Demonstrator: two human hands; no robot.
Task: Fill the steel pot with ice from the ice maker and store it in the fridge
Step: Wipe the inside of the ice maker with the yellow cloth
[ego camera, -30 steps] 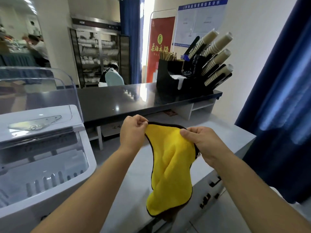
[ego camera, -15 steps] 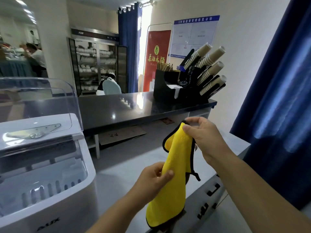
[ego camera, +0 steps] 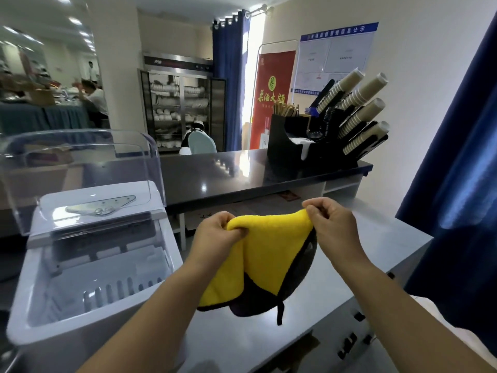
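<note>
- A person's left hand [ego camera: 217,232] and right hand [ego camera: 330,224] each pinch the top edge of a yellow cloth [ego camera: 269,254], fingers curled tight on the fabric, just right of the ice maker [ego camera: 88,292].
- The steel pot is nowhere in view. The step in hand appears to be readying the cloth, not scooping ice.
- To do this well, both pinches should stay at the corners with the top edge drawn level, so the cloth opens flat instead of bunching in the middle as it does here.
- The hanging end is best kept to the right of the ice maker's open bin, over the pale grey worktop [ego camera: 269,345].
- The cloth is plush and thick, likely microfibre, with a dark reverse, black piping and a small black loop dangling from its lowest point. It should drape and fold readily.
- The ice maker is glossy white plastic with a slotted inner basket. Its clear, rounded lid [ego camera: 80,162] stands raised at the back. Whether ice lies inside cannot be made out.
- Beyond the ice maker runs a polished dark bar top [ego camera: 228,170]. At its far right end, a black cup rack [ego camera: 349,125] holds slanted stacks of ribbed paper cups.
</note>
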